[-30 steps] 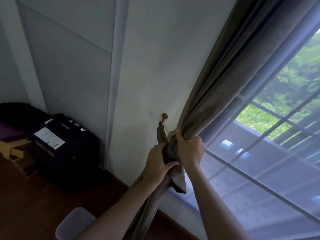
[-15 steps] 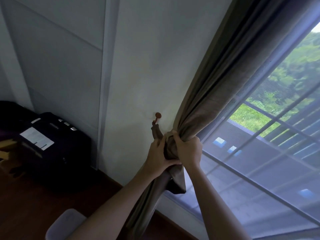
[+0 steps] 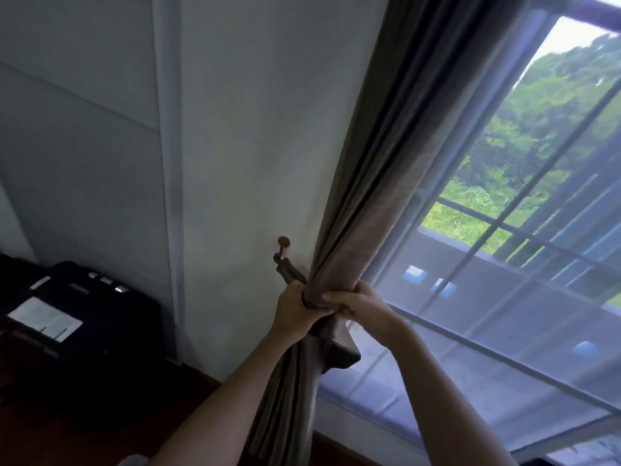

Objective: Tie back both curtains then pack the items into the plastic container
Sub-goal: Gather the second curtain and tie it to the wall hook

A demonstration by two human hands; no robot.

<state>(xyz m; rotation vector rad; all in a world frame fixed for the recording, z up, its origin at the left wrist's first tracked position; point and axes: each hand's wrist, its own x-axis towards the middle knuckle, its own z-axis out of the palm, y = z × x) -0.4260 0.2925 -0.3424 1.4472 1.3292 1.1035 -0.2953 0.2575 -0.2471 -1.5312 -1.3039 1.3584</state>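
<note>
A grey-brown curtain (image 3: 386,183) hangs at the left side of the window, gathered into a bunch at waist height. A matching fabric tie-back (image 3: 288,270) runs from a small brown wall hook (image 3: 283,243) down to the bunch. My left hand (image 3: 295,314) grips the tie-back and the bunch from the left. My right hand (image 3: 356,306) grips the gathered curtain from the right, fingers wrapped across its front. A loose end of fabric (image 3: 339,353) hangs below both hands. The plastic container is not in view.
A sheer white screen (image 3: 504,331) covers the window (image 3: 504,210) on the right. A black case (image 3: 84,317) with a white label sits on the dark wooden floor (image 3: 100,425) at the lower left, against the white wall (image 3: 235,129).
The view has tilted up and swung left, so the stool at the bottom edge is almost gone. Both hands stay on the bunched curtain; my right hand's fingers now reach further across the bunch.
</note>
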